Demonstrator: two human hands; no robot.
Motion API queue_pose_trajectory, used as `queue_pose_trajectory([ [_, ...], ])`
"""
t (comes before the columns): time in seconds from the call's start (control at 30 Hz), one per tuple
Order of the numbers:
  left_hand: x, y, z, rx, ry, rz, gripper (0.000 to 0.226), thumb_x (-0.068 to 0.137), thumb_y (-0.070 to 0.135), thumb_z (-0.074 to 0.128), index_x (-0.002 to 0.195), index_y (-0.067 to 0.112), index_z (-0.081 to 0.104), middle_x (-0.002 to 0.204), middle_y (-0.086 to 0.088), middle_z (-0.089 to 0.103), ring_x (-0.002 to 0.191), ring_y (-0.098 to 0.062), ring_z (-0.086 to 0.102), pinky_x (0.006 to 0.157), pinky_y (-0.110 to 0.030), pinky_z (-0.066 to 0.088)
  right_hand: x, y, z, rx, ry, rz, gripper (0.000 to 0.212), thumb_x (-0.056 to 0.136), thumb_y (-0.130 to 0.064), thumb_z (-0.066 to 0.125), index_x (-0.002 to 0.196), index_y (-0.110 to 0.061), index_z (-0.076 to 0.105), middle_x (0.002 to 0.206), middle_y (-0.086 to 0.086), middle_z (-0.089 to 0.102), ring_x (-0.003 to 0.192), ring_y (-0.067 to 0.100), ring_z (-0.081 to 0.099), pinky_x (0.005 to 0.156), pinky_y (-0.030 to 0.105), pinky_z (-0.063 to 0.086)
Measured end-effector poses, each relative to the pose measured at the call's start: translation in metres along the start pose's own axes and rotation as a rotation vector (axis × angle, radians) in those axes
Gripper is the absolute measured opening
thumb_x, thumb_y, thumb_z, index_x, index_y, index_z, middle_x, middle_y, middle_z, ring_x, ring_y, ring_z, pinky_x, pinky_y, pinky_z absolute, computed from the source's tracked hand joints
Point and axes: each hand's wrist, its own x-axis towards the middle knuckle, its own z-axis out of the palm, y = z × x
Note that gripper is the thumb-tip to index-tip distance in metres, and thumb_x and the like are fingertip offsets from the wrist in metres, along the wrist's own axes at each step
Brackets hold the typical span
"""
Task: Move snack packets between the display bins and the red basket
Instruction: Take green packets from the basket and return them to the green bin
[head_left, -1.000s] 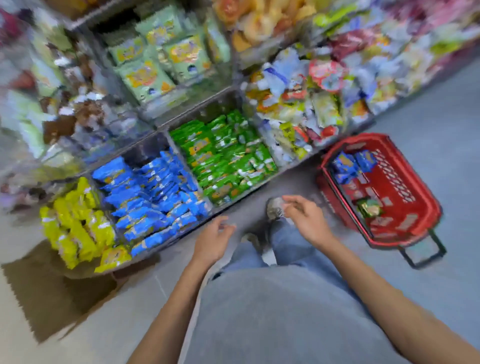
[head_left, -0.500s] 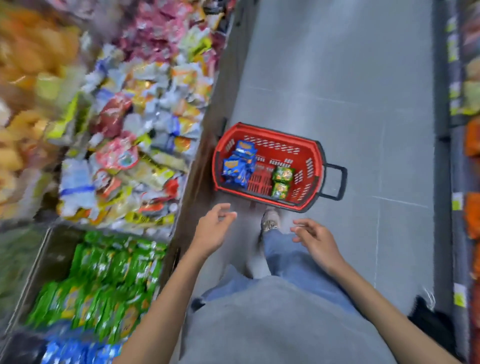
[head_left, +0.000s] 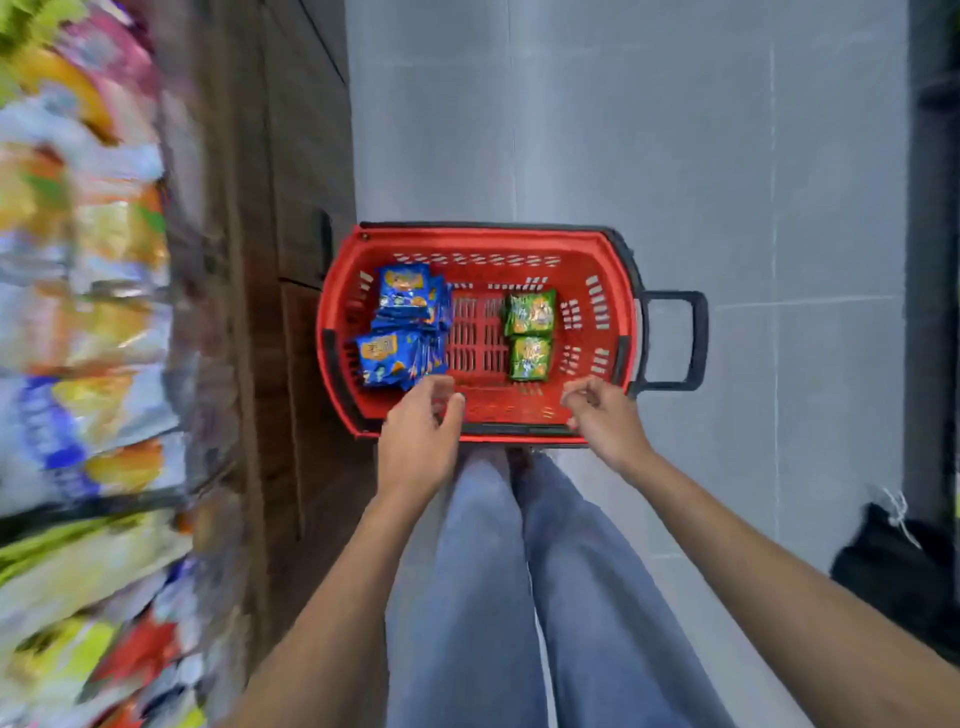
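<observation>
A grey tiled floor (head_left: 701, 156) carries a red slotted plastic basket (head_left: 475, 243) with a black handle. A brown wood-panelled shelf base (head_left: 291, 208) stands just left of the basket, and a black soft bundle (head_left: 893, 571) lies well to its right.

Bare L forearm (head_left: 332, 597) and R forearm (head_left: 753, 561) reach fwd from 6 o'clock toward 12, converging slightly. L grip (head_left: 418, 447) is seen back-up, fingers loosely curled, thumb tip near index, holding nothing. R grip (head_left: 605, 421), at its 3 o'clock and well apart, has fingers curled under, nothing in them. Wrists approx. straight.
</observation>
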Motion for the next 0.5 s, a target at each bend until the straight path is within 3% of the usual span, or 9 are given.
queue_pose_trajectory([
  [0.1,0.065,-0.04,0.047,0.244,-0.027,0.041,0.026,0.094,0.032,0.049,0.109,0.016,0.062,0.107,-0.004,0.068,0.1,-0.026,0.062,0.083,-0.035,0.043,0.096,0.026,0.036,-0.053,0.017,0.053,0.005,0.087,-0.019,0.059,0.082,-0.019,0.059,0.075,0.003,0.061,0.083,0.025,0.059,0.077,0.031,0.046],
  [0.13,0.085,-0.055,0.062,0.309,-0.047,0.043,0.027,0.095,0.034,0.047,0.109,0.017,0.062,0.108,-0.005,0.067,0.101,-0.027,0.061,0.083,-0.036,0.043,0.127,0.037,0.049,-0.082,0.02,0.077,0.006,0.086,-0.021,0.059,0.081,-0.019,0.058,0.076,0.002,0.059,0.084,0.022,0.057,0.076,0.029,0.042],
  [0.17,0.103,-0.069,0.078,0.36,-0.076,0.042,0.029,0.095,0.036,0.045,0.11,0.018,0.062,0.11,-0.006,0.067,0.103,-0.028,0.06,0.083,-0.036,0.043,0.157,0.05,0.062,-0.116,0.012,0.097,0.01,0.086,-0.024,0.059,0.089,-0.015,0.059,0.084,0.005,0.059,0.09,0.023,0.056,0.078,0.029,0.04],
  [0.27,0.144,-0.108,0.118,0.478,-0.152,0.059,0.033,0.096,0.041,0.041,0.116,0.022,0.06,0.113,-0.006,0.065,0.106,-0.028,0.059,0.084,-0.036,0.043,0.234,0.087,0.098,-0.23,0.029,0.199,0.051,0.085,-0.032,0.061,0.125,-0.004,0.049,0.121,0.014,0.058,0.113,0.03,0.053,0.088,0.031,0.041],
  [0.37,0.163,-0.133,0.141,0.524,-0.137,0.12,0.034,0.095,0.043,0.042,0.117,0.023,0.06,0.111,-0.006,0.066,0.103,-0.029,0.06,0.081,-0.035,0.043,0.288,0.121,0.126,-0.313,0.06,0.262,0.072,0.083,-0.037,0.064,0.136,0.002,0.035,0.135,0.018,0.048,0.122,0.032,0.048,0.095,0.033,0.041],
  [0.5,0.169,-0.144,0.149,0.497,-0.091,0.179,0.031,0.093,0.042,0.048,0.115,0.024,0.06,0.107,-0.005,0.068,0.098,-0.03,0.061,0.076,-0.035,0.044,0.327,0.146,0.149,-0.407,0.155,0.269,0.092,0.083,-0.043,0.065,0.142,0.008,0.016,0.148,0.021,0.028,0.136,0.033,0.029,0.11,0.036,0.028],
])
